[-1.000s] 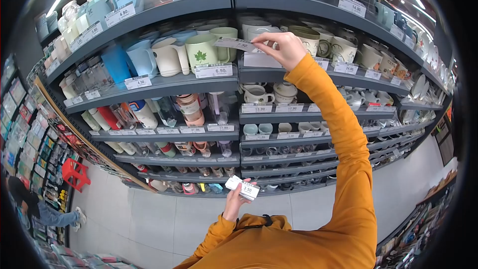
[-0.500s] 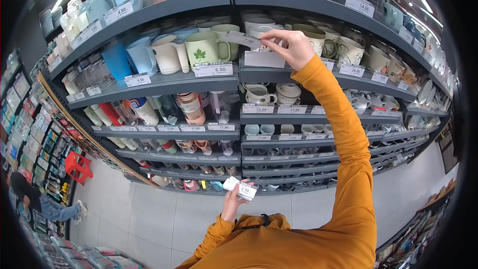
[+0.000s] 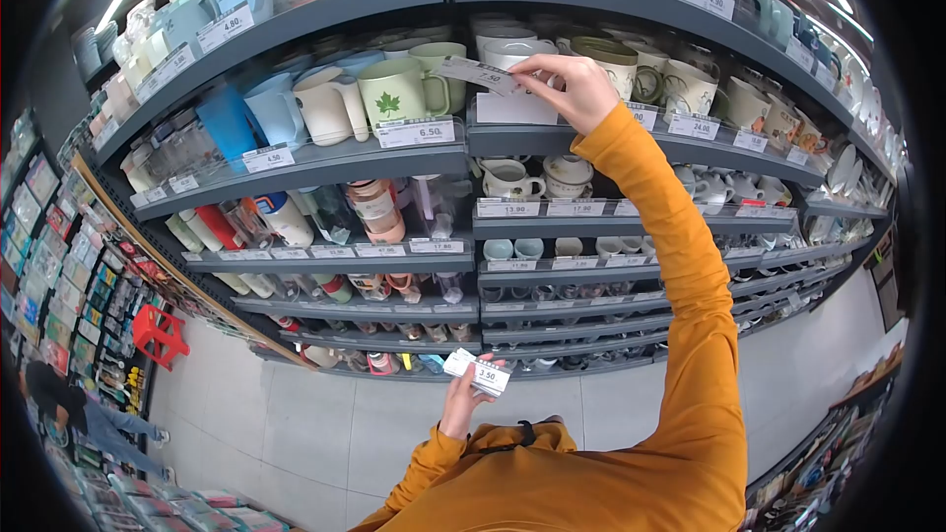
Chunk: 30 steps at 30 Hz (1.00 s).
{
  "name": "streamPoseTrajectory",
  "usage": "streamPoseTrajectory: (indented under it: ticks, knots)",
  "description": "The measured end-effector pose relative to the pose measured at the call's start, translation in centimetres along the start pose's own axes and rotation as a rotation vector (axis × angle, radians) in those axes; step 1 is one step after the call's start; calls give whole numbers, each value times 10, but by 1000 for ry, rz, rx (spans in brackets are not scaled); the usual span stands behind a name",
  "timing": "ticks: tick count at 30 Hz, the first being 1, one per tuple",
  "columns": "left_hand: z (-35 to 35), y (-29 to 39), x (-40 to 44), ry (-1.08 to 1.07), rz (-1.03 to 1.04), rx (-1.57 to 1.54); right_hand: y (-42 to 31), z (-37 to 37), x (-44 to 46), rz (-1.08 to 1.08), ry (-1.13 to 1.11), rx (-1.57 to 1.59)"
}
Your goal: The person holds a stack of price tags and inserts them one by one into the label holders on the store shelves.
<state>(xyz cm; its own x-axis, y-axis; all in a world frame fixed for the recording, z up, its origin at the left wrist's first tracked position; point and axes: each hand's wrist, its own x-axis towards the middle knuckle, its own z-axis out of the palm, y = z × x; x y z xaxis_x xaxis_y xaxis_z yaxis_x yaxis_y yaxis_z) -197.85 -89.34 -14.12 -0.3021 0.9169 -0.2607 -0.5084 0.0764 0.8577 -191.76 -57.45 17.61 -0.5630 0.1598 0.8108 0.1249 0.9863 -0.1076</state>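
Pinched by one end in my right hand (image 3: 574, 89) is a price tag (image 3: 480, 76) reading 7.50, held at the front of the mug shelf. Just behind and below it, a blank white card (image 3: 516, 108) sits on the shelf edge. White mugs (image 3: 512, 51) stand behind my fingers, partly covered by them. To the left is a green mug with a maple leaf (image 3: 392, 92), above a 6.50 tag (image 3: 417, 132). Low in front of my body, my left hand (image 3: 461, 401) is closed on a stack of price tags (image 3: 477, 372), the top one reading 3.50.
Shelves of cups and bottles curve around the front, with a tag strip (image 3: 552, 208) along each edge. A red plastic stool (image 3: 160, 336) stands on the floor at left. Beside it, a person in jeans (image 3: 113, 433) bends near another rack.
The 7.50 tag in my right hand has turned more face-on to me. The view has shifted slightly. The person at left has moved lower in view. My left hand keeps its stack.
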Motion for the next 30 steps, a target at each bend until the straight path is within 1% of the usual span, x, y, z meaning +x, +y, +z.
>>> streamPoseTrajectory:
  ticks: [6,15,18,21,24,30]
  knots:
    - [0,-2,0,10,-15,-2,6,1,-3,-50,27,-24]
    - [-3,-5,2,-1,-33,-5,14,-14,-10,-31,-51,88]
    - [0,-4,2,-8,-36,-1,22,-17,-14,-130,-52,-1]
    - [0,-3,2,-18,-43,8,23,-22,-15,-107,-56,15]
    - [2,0,4,-24,-50,12,10,-30,-14,88,-111,-72]
    - [2,0,6,-40,-62,19,23,-34,-18,12,-109,-54]
